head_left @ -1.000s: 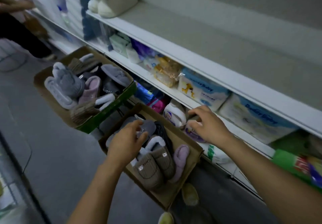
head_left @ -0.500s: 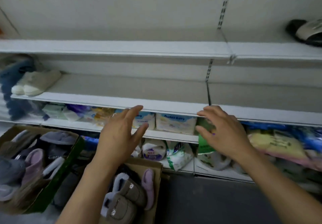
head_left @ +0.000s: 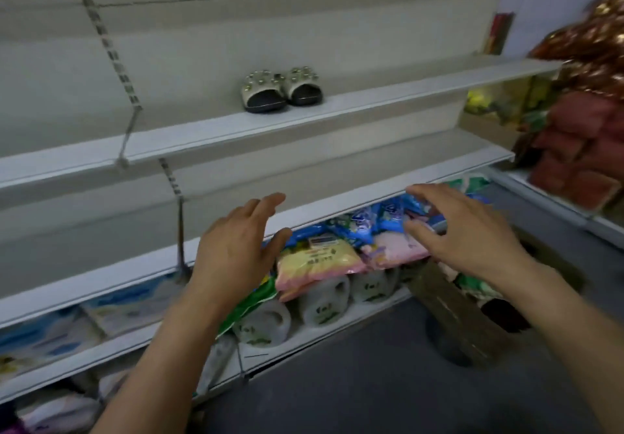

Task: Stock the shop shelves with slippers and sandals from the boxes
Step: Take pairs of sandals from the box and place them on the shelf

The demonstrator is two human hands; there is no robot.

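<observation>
A pair of studded pale sandals [head_left: 282,90] with dark insoles stands on the upper white shelf [head_left: 337,109]. Below it runs a bare middle shelf [head_left: 337,202]. My left hand [head_left: 236,248] hovers in front of that shelf's edge, fingers spread, holding nothing. My right hand [head_left: 462,231] is raised further right, fingers apart and empty, in front of the packets below. A brown cardboard box [head_left: 452,315] stands on the floor at the lower right, partly behind my right forearm; its contents are dark and unclear.
Under the middle shelf lie yellow and pink packets [head_left: 320,261], blue packets [head_left: 378,220] and white jugs [head_left: 320,305]. Red folded goods [head_left: 580,150] and a shiny brown bundle [head_left: 594,41] fill the right side. Grey floor [head_left: 371,383] lies below.
The view has swung right along the shelves; the two boxes of fluffy slippers have left the frame. Both hands rose from the slipper box and stay empty, and the studded sandals came into view.
</observation>
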